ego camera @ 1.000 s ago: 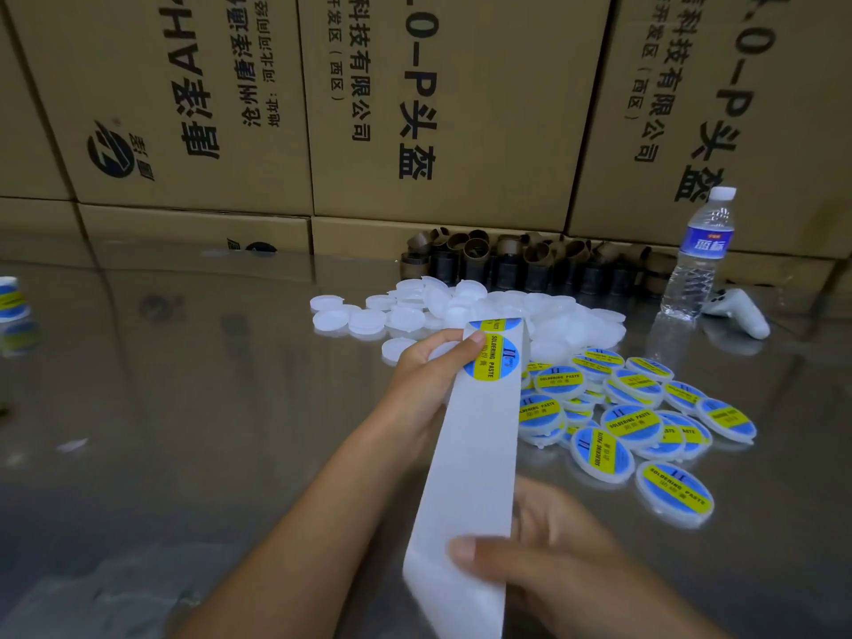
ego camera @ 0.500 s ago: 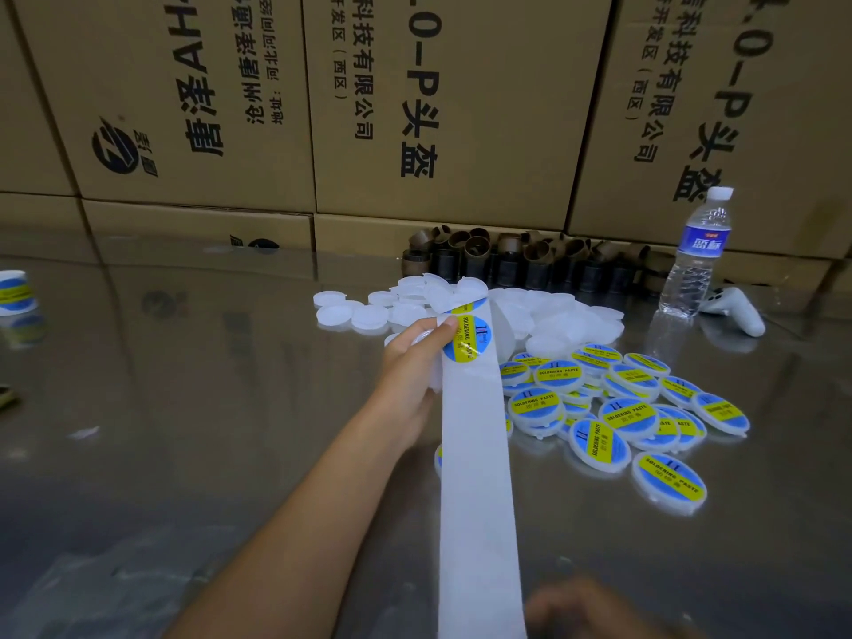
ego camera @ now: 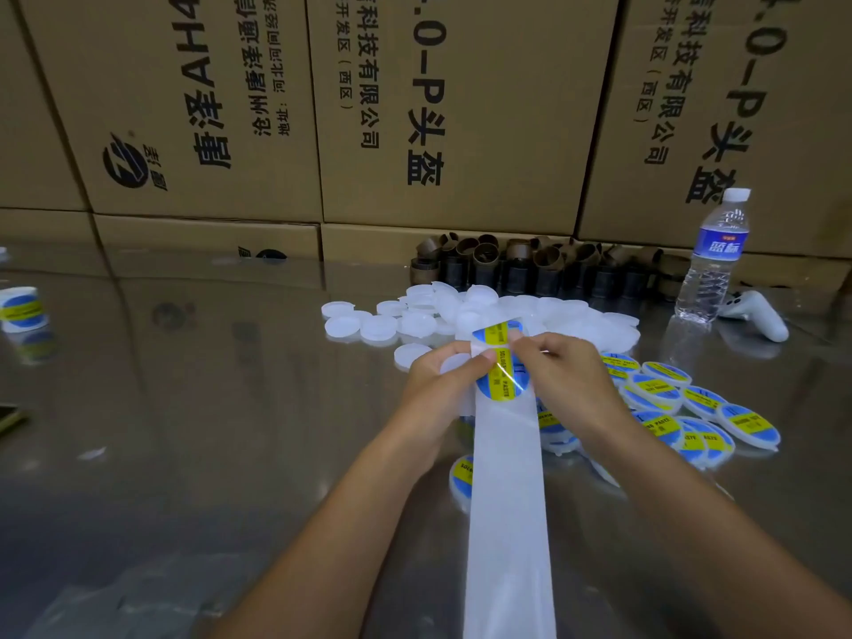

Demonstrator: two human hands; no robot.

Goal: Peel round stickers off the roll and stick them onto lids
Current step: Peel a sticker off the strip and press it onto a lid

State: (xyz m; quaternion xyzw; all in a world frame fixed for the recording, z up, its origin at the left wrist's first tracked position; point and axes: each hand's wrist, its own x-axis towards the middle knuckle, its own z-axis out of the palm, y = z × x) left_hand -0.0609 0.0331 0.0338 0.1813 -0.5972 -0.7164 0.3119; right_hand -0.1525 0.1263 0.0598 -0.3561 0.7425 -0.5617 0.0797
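Observation:
A long white backing strip (ego camera: 507,491) runs from the bottom edge up to the middle. Near its top sits a round blue and yellow sticker (ego camera: 500,379), with another sticker (ego camera: 498,332) above it. My left hand (ego camera: 442,385) pinches the strip's left edge beside the sticker. My right hand (ego camera: 565,380) pinches the sticker's upper right edge. Behind the hands lies a pile of plain white lids (ego camera: 415,322). Several stickered lids (ego camera: 664,389) lie to the right, and one more stickered lid (ego camera: 462,477) shows left of the strip.
The glossy table (ego camera: 207,408) reflects the cardboard boxes (ego camera: 415,108) stacked along its back. Brown cardboard cores (ego camera: 530,265) stand behind the lids. A water bottle (ego camera: 712,260) and a white controller (ego camera: 756,313) sit at right. A sticker roll (ego camera: 20,311) stands far left.
My right hand left the strip's lower end and came up to the sticker at the top. My left hand pulled back slightly and kept hold of the strip.

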